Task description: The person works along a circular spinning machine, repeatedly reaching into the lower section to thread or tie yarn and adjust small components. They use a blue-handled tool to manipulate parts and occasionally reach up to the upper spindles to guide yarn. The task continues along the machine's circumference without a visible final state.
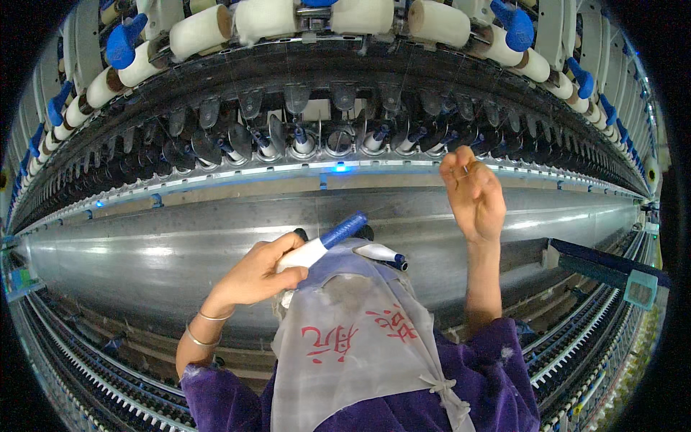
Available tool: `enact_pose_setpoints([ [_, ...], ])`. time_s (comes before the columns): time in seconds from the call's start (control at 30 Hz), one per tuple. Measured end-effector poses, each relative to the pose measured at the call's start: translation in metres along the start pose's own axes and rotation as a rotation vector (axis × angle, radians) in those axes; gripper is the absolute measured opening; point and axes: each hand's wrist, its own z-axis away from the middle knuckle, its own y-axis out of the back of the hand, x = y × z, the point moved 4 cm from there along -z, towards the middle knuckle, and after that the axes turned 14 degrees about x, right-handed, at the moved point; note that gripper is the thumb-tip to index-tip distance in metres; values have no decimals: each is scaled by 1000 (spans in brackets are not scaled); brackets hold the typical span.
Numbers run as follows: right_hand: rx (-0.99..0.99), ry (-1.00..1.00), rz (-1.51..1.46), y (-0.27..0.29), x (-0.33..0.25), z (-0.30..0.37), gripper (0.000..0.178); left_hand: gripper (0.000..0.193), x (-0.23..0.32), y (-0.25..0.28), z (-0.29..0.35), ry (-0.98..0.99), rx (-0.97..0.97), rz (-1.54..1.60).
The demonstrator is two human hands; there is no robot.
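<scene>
My left hand (263, 270) is wrapped round a yarn bobbin (306, 253), white yarn wound on a blue tube, its bare blue end tilted up and to the right. Over the metal surface my right hand (473, 194) is raised, palm turned toward me, with fingers bent and pinched together. Whatever lies between those fingertips, perhaps a thread, is too fine to make out. A second bobbin (377, 252), white with a dark blue end, rests at the top of my grey apron (324, 389). Ahead stands a row of bobbins on spindles (302, 142); the middle position (340, 142) shows no blue tube.
Large white roving spools (266, 20) and blue handles (127, 42) line the machine's top. A blue light (340, 168) glows on the spindle rail. Smooth metal panelling (165, 237) runs across below it. A dark bar with a teal box (639, 289) juts out at right.
</scene>
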Motion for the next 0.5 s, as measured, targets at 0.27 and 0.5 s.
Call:
enact_pose_setpoints([
  [0.27,-830,-312,1196,-10,71,24,22,32,9,-14,-10,-555,343,-664],
  [0.5,170,-150,-35,47,20,-19,12,32,-88,50,8,-499,536,-1002],
])
